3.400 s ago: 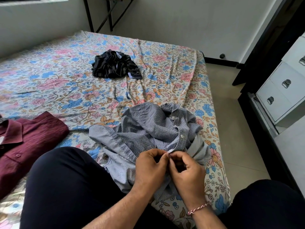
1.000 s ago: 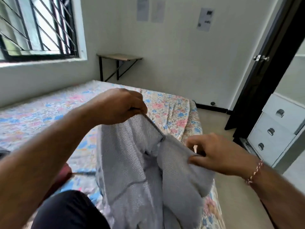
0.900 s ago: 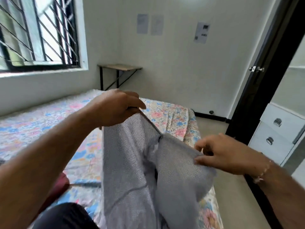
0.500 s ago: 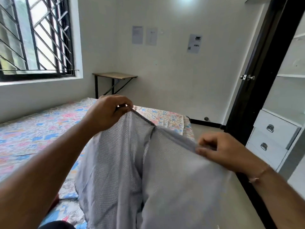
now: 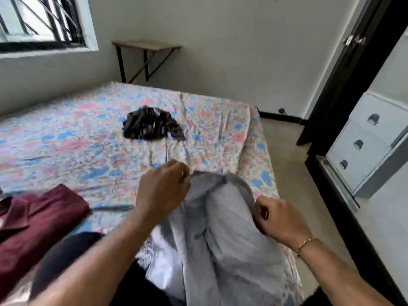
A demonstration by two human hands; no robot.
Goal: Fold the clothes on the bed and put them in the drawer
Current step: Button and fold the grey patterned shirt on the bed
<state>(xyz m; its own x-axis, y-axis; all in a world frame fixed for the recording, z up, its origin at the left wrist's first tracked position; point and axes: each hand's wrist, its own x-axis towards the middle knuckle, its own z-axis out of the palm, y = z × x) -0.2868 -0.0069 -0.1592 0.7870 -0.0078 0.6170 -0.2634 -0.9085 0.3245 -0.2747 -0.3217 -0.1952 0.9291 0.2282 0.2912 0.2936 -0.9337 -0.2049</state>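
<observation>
Head view: your left hand [image 5: 162,191] and right hand [image 5: 279,219] both pinch the grey shirt's [image 5: 227,239] top edge in curled fingers above the bed [image 5: 88,138].

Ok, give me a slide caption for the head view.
Both hands, left and right, grip a grey shirt above the floral bed.

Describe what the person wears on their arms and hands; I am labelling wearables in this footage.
Both forearms are bare, with no sleeve showing as far up as the picture reaches. The left hand shows no ring or band, as far as the motion blur lets one tell. The right hand has a thin bracelet at the wrist, a slim chain or cord, gold-toned in this light. No gloves, no watch.
</observation>
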